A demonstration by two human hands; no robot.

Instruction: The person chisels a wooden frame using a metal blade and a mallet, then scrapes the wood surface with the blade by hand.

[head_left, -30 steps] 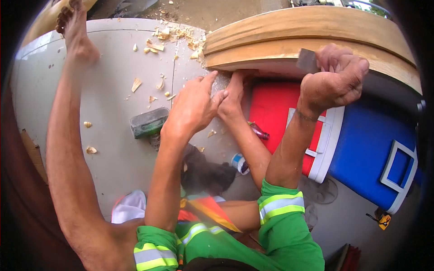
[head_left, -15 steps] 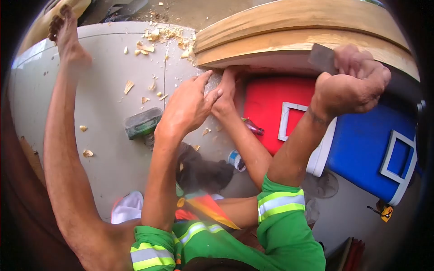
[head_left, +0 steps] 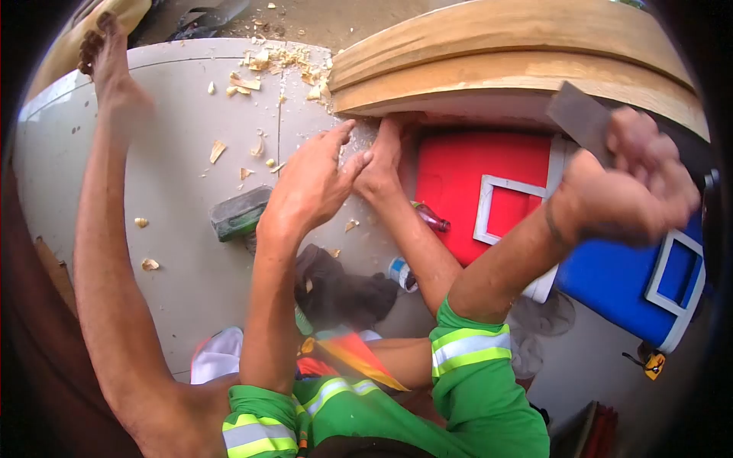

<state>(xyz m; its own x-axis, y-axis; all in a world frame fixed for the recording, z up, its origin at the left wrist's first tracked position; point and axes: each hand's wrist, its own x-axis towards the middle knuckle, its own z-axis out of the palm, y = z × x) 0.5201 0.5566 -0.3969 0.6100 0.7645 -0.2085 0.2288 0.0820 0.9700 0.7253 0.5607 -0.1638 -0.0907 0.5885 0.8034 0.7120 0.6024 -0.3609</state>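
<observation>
Two hands are working at one curved wooden beam point(head_left: 489, 57), and each is placed for a different job. The left hand point(head_left: 313, 183) is lying with its fingers point(head_left: 341, 137) spread open and loose, their tips touching the underside of the beam's near end, seemingly steadying it where it overhangs the red and blue cooler point(head_left: 489, 195). Just beyond those fingertips a bare foot point(head_left: 379, 164) is pressing up against the same edge, probably to brace the wood so it does not shift. The right hand point(head_left: 634, 198) is closed in a tight fist around a flat metal blade point(head_left: 580, 118), which is sticking up out of the fist with its broad end close to the beam's lower edge; whether it is touching the wood I cannot tell, as the hand is blurred. The grip is firm, as a cutting or scraping tool needs.

Wood chips point(head_left: 263, 65) are lying scattered on the pale grey floor point(head_left: 175, 229) beyond the left fingertips, suggesting shaving work on the beam. Below the left wrist, a green block-shaped tool point(head_left: 240, 214) is resting on the floor, well clear of both hands, and a small bottle point(head_left: 431, 217) is lying beside the cooler.
</observation>
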